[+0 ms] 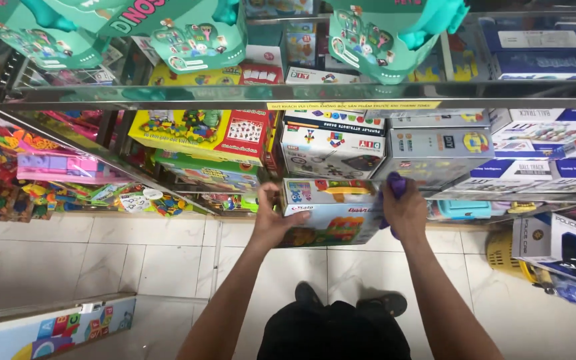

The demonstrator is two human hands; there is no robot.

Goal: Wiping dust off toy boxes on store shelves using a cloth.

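Pale marble-look floor tiles [135, 260] with thin grout lines run under everything, glossy enough to catch the light. At the far left, low down, a flat board with coloured alphabet blocks printed on it [61, 330] lies by the floor's edge. Above it, the slanted left shelves [68, 137] are packed with pink and orange toy packs — one pink box [55, 165] sits flat at the front.

Further in, a yellow puzzle box [198, 133] leans on a glass shelf, and teal dinosaur-shaped toy packs [198, 37] hang over the metal shelf rail [235, 97] that crosses the whole view.

At the middle, the left hand [276, 217] is clamped on the left end of a colourful toy box [331, 213], thumb on top, fingers wrapped under. The box is held level in front of the lower shelf, just below a white building-set box [331, 147]. The right hand [405, 210] grips the box's right end and also has a purple cloth [397, 183] bunched in it, pressed against the box's corner. Below the arms, dark shorts and sandalled feet [381, 305] stand on the tiles.

To the right, grey and blue-white boxes [521, 143] are stacked on the shelf, a teal item lies beneath them, and at the far right a police car toy box [561, 247] rests beside a yellow basket [505, 257].
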